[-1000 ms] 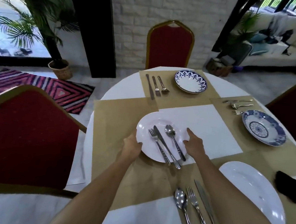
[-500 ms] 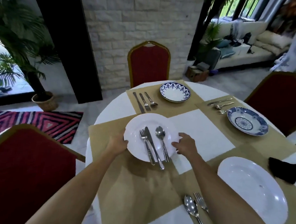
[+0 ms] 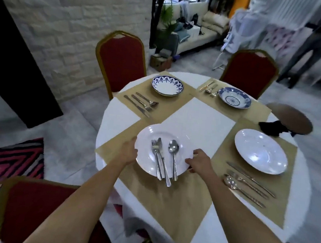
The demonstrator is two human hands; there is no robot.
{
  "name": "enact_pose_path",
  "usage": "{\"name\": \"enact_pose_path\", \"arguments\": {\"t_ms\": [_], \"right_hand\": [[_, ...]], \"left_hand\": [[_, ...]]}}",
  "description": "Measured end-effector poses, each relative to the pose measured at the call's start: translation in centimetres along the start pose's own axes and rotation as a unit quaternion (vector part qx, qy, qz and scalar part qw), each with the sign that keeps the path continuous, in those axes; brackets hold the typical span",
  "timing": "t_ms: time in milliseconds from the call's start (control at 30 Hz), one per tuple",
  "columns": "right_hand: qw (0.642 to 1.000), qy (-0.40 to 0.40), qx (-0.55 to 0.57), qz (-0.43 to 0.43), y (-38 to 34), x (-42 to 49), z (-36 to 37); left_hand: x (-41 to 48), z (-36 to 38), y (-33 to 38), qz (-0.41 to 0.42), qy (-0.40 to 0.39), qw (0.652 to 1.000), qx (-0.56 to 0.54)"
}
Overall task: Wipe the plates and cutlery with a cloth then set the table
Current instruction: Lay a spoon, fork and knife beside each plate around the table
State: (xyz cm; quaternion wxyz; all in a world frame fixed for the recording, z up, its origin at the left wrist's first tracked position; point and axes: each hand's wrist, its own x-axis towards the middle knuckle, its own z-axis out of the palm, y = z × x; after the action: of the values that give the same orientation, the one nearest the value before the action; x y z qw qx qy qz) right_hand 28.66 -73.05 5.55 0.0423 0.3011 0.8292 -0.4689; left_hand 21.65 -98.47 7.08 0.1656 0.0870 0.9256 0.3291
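**Both grips on the cutlery-loaded plate**

Red chair (image 3: 37,211) sits at near left, tucked vs. the round white bench (image 3: 199,121). Left forearm runs up from the bottom edge, angled inward. The left grip (image 3: 128,153) is clamped on the left rim of the white plate (image 3: 145,139), back of hand up, fingertips hidden at the rim. The plate is over the near-left tan placemat (image 3: 170,200). Can't tell whether it's resting or just raised.

On the plate, L to R: fork (image 3: 156,158), knife (image 3: 162,162), spoon (image 3: 173,154). They lie approx. parallel, handles toward the person and poking past the near rim, w/ fork and knife touching.

The right grip (image 3: 200,162) holds the plate's right-near rim, fingers curled over the edge, wrist straight. The forearm comes in from bottom right.

Beyond, a blue-rimmed plate (image 3: 167,86) has cutlery to its left, and a blue patterned plate (image 3: 234,97) sits further right.

At right, a second white plate (image 3: 260,151) rests on its own mat, w/ a cutlery set (image 3: 246,183) on the near side. A black cloth (image 3: 272,128) lies just past that plate, at the bench edge.
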Motion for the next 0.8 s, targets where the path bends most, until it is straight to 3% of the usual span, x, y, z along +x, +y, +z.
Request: {"name": "enact_pose_path", "arguments": {"t_ms": [133,367,800], "right_hand": [[0.999,0.031,-0.001,0.039,2.0,-1.9,1.6],[0.993,0.081,0.027,0.085,4.4,-3.4,3.5],[0.992,0.088,0.037,0.078,4.4,-4.6,4.0]], "left_hand": [[-0.3,0.0,0.0,0.055,-0.008,0.998,0.003],[1.0,1.6,-0.7,0.054,-0.013,0.998,-0.023],[3.0,2.7,-1.6,0.061,-0.022,0.998,0.015]]}}
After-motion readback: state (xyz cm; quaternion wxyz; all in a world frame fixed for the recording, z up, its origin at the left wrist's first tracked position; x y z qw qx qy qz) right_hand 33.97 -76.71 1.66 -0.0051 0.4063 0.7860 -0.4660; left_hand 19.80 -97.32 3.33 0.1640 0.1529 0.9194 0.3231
